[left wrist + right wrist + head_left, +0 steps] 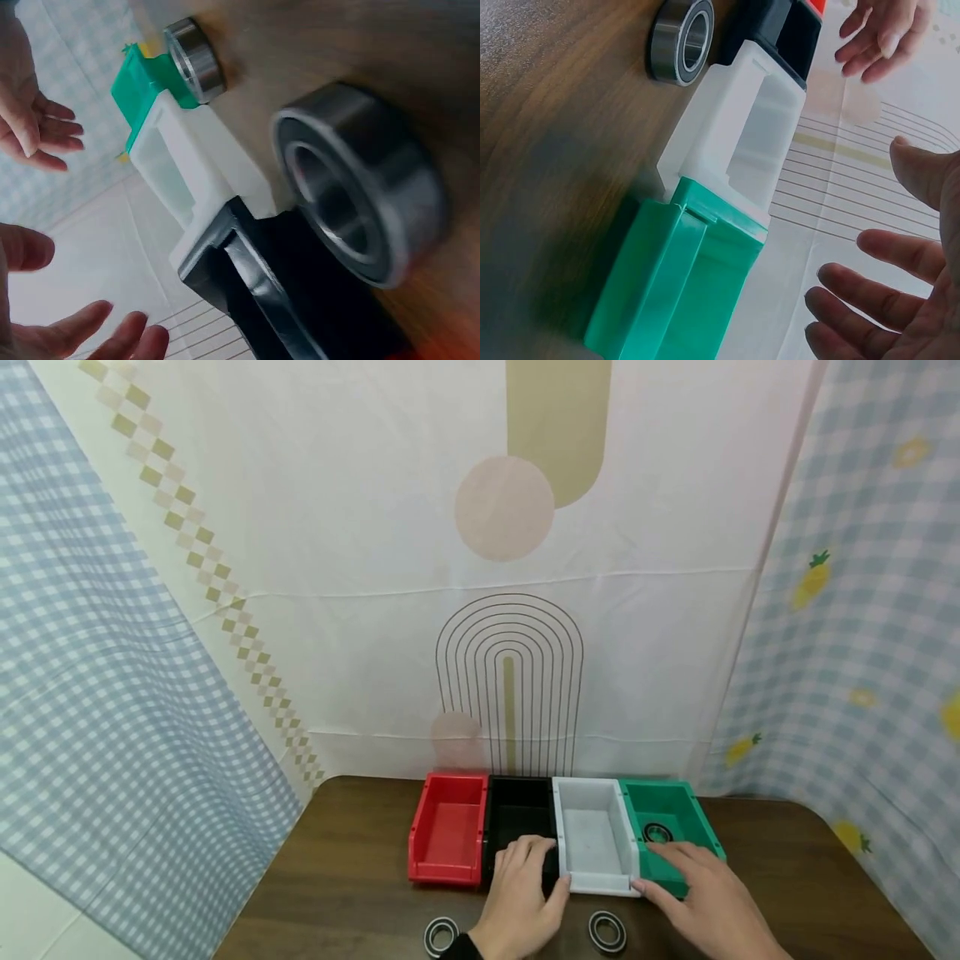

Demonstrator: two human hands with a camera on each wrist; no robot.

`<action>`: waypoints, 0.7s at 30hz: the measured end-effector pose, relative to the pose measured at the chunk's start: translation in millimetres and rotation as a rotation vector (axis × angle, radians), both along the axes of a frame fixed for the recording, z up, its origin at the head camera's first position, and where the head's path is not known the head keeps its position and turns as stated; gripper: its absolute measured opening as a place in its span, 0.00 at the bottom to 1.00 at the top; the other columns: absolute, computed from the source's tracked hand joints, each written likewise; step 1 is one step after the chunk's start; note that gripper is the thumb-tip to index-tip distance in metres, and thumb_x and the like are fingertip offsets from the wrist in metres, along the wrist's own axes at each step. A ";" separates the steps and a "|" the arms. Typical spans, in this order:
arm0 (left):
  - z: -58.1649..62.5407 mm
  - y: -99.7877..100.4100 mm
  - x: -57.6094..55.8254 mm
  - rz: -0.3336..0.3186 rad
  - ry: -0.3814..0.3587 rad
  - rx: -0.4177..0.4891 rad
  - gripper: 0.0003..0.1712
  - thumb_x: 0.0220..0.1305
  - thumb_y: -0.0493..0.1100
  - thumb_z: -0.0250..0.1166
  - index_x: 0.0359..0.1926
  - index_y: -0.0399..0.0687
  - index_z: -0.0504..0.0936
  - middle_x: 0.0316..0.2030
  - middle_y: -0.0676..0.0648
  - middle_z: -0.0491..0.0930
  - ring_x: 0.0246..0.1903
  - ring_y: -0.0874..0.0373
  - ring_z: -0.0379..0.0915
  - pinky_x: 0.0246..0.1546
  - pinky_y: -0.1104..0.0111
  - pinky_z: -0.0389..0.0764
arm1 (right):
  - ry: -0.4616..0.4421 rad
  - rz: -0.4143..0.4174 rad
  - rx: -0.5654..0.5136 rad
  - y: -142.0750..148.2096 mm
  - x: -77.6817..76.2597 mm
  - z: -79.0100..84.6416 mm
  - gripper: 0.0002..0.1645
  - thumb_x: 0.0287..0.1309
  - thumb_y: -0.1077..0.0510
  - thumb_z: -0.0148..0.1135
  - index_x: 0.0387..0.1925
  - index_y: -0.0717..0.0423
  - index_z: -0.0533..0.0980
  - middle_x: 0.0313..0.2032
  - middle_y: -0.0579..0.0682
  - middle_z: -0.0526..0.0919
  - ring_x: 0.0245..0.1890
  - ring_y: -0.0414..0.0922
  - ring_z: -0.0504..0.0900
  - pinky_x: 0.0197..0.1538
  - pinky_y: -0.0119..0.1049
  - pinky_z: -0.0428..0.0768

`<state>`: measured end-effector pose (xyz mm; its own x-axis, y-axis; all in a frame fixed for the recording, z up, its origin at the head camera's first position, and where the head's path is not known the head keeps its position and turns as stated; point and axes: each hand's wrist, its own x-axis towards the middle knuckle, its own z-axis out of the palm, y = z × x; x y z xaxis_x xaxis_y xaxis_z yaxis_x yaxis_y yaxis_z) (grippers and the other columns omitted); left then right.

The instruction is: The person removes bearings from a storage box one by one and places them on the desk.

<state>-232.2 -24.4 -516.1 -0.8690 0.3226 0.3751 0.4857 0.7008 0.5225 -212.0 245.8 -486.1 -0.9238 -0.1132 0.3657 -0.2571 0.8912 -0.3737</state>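
Note:
My left hand [521,897] hovers over the front of the black bin [517,797], its fingers loosely spread with nothing in them. Above the front of the green bin [675,806] is my right hand [705,893], fingers apart and holding nothing. Inside that green bin lies a ball bearing [657,832]. A second bearing [607,932] rests on the table in front of the white bin [596,835], between the two hands. Beside the left wrist sits another bearing [441,935]. In the left wrist view a bearing [360,184] appears large near the black bin.
The red bin [450,827] stands at the left end of the row, side by side with the others on the brown wooden table [337,860]. Behind the table hangs a patterned white cloth [360,652], with checked cloths on both sides.

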 end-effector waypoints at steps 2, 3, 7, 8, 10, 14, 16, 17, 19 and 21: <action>1.5 8.9 -6.0 -0.011 -0.052 0.002 0.29 0.77 0.56 0.61 0.70 0.45 0.77 0.64 0.49 0.79 0.63 0.55 0.74 0.65 0.53 0.77 | 0.032 0.000 0.001 -0.4 0.0 -0.5 0.32 0.57 0.35 0.78 0.53 0.53 0.88 0.51 0.55 0.90 0.49 0.59 0.88 0.49 0.63 0.85; 2.0 14.4 -9.3 -0.015 -0.068 -0.002 0.30 0.78 0.58 0.60 0.70 0.45 0.76 0.64 0.48 0.80 0.63 0.55 0.75 0.65 0.53 0.77 | 0.052 0.000 0.001 -0.7 0.2 -0.7 0.31 0.57 0.36 0.78 0.52 0.53 0.88 0.50 0.55 0.90 0.49 0.58 0.88 0.49 0.62 0.86; 1.9 38.1 -22.2 -0.029 -0.104 -0.014 0.32 0.78 0.61 0.58 0.71 0.45 0.76 0.65 0.46 0.82 0.63 0.53 0.77 0.65 0.55 0.80 | 0.102 0.003 -0.010 -2.3 0.7 -0.2 0.27 0.59 0.39 0.78 0.51 0.54 0.89 0.49 0.54 0.90 0.48 0.57 0.88 0.49 0.62 0.86; 1.6 44.0 -25.2 -0.033 -0.102 -0.019 0.32 0.78 0.60 0.58 0.71 0.45 0.76 0.65 0.45 0.82 0.64 0.52 0.78 0.65 0.55 0.80 | 0.105 0.003 -0.015 -2.7 1.1 -0.1 0.27 0.59 0.40 0.78 0.51 0.54 0.89 0.49 0.54 0.90 0.49 0.57 0.88 0.49 0.62 0.86; 0.1 54.9 -31.1 -0.039 -0.093 -0.037 0.32 0.79 0.60 0.58 0.71 0.44 0.76 0.65 0.44 0.82 0.65 0.51 0.79 0.66 0.55 0.80 | 0.104 0.004 -0.025 -3.4 1.6 0.0 0.26 0.60 0.40 0.78 0.51 0.54 0.89 0.49 0.54 0.90 0.49 0.57 0.88 0.50 0.63 0.85; -0.6 75.4 -43.2 -0.027 -0.086 -0.097 0.34 0.78 0.58 0.60 0.72 0.39 0.74 0.64 0.41 0.83 0.63 0.50 0.81 0.64 0.56 0.82 | 0.107 0.006 -0.034 -4.7 1.5 -0.8 0.25 0.61 0.41 0.77 0.51 0.53 0.89 0.50 0.54 0.90 0.50 0.58 0.87 0.51 0.63 0.85; -0.4 85.7 -49.3 -0.005 -0.109 -0.137 0.36 0.78 0.58 0.61 0.72 0.37 0.73 0.62 0.40 0.84 0.61 0.51 0.82 0.63 0.58 0.82 | 0.109 0.007 -0.036 -5.3 1.3 -1.2 0.24 0.61 0.41 0.77 0.52 0.52 0.88 0.50 0.54 0.90 0.50 0.57 0.87 0.51 0.63 0.85; 0.0 91.0 -52.1 0.010 -0.124 -0.153 0.37 0.77 0.59 0.61 0.73 0.36 0.73 0.62 0.40 0.84 0.60 0.51 0.82 0.62 0.59 0.83 | 0.109 0.007 -0.037 -5.6 1.2 -1.3 0.24 0.62 0.41 0.77 0.52 0.52 0.88 0.50 0.54 0.90 0.50 0.57 0.87 0.51 0.63 0.85; 0.0 101.3 -57.1 0.038 -0.159 -0.177 0.39 0.76 0.60 0.62 0.73 0.35 0.72 0.60 0.40 0.85 0.58 0.51 0.83 0.60 0.61 0.84 | 0.109 0.004 -0.040 -6.2 1.2 -1.2 0.24 0.62 0.41 0.77 0.52 0.51 0.88 0.50 0.53 0.90 0.50 0.57 0.87 0.51 0.62 0.85; -1.1 109.9 -61.4 0.059 -0.177 -0.189 0.40 0.76 0.60 0.63 0.73 0.34 0.72 0.58 0.39 0.86 0.55 0.52 0.84 0.56 0.62 0.85 | 0.109 0.001 -0.041 -6.7 1.3 -1.0 0.23 0.62 0.42 0.77 0.51 0.50 0.88 0.50 0.53 0.90 0.50 0.57 0.87 0.50 0.62 0.85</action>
<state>-293.5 85.5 -517.2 -0.9350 0.3197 0.1538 0.3542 0.8182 0.4529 -210.7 239.1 -487.1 -0.8782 -0.0974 0.4683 -0.2996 0.8753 -0.3796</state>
